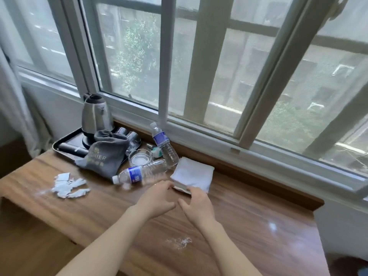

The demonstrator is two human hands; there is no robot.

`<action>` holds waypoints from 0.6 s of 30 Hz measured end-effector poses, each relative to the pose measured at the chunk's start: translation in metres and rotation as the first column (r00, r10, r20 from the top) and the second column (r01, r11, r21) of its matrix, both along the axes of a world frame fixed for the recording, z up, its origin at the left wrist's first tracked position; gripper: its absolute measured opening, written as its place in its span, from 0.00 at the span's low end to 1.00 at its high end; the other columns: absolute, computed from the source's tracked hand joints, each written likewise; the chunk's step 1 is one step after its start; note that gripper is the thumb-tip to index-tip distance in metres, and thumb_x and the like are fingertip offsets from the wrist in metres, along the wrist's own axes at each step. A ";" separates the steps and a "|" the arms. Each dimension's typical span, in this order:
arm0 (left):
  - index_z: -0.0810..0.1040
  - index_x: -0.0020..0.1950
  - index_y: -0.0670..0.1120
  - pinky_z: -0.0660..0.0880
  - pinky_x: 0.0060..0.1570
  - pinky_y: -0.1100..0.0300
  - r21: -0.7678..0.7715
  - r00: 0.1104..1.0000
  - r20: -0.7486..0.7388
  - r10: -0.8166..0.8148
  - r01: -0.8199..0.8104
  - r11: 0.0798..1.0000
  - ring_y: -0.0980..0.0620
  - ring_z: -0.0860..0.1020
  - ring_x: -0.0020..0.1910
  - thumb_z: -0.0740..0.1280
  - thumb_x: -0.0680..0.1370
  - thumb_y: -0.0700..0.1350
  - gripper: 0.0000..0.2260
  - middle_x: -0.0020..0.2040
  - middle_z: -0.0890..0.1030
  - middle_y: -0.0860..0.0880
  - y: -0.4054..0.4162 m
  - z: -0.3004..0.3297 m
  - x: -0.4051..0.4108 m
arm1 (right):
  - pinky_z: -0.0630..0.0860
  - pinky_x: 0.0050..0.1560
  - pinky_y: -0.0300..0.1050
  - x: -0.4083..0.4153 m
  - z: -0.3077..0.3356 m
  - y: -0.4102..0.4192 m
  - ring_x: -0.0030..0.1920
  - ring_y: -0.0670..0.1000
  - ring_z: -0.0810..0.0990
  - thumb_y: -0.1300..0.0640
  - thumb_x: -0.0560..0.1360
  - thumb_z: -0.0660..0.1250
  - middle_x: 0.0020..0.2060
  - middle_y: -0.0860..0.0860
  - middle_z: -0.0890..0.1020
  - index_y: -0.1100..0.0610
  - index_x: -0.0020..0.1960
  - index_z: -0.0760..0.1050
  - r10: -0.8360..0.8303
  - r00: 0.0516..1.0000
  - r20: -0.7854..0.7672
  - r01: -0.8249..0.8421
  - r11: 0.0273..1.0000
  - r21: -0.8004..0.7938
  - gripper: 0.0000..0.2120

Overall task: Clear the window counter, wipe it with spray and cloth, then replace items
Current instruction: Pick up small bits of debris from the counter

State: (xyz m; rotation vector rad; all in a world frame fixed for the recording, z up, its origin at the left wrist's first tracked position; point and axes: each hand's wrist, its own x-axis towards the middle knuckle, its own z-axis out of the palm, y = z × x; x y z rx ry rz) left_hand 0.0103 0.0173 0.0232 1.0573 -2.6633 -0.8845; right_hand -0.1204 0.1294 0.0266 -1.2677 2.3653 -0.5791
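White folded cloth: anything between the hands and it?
Nothing visible. Both hands are already at the white folded cloth: left hand at its near-left edge, right hand at its near edge. The lying water bottle sits just left, clear.
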 end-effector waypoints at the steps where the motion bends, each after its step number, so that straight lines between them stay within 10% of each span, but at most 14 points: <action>1: 0.71 0.70 0.52 0.70 0.64 0.58 0.016 1.000 -0.008 0.026 -0.026 1.000 0.55 0.72 0.65 0.70 0.70 0.54 0.29 0.65 0.75 0.54 -0.006 -0.003 0.009 | 0.68 0.68 0.44 0.008 -0.002 -0.008 0.71 0.49 0.68 0.44 0.78 0.66 0.69 0.48 0.73 0.53 0.74 0.68 0.028 1.000 0.010 -0.028 1.000 -0.003 0.27; 18: 0.72 0.67 0.52 0.69 0.60 0.63 0.051 0.949 -0.070 0.308 -0.305 0.951 0.58 0.73 0.62 0.73 0.68 0.54 0.29 0.62 0.74 0.57 -0.183 -0.035 0.238 | 0.62 0.72 0.41 0.210 -0.039 -0.183 0.71 0.51 0.67 0.40 0.76 0.65 0.69 0.49 0.71 0.54 0.75 0.66 0.329 0.944 -0.029 -0.330 0.943 -0.034 0.32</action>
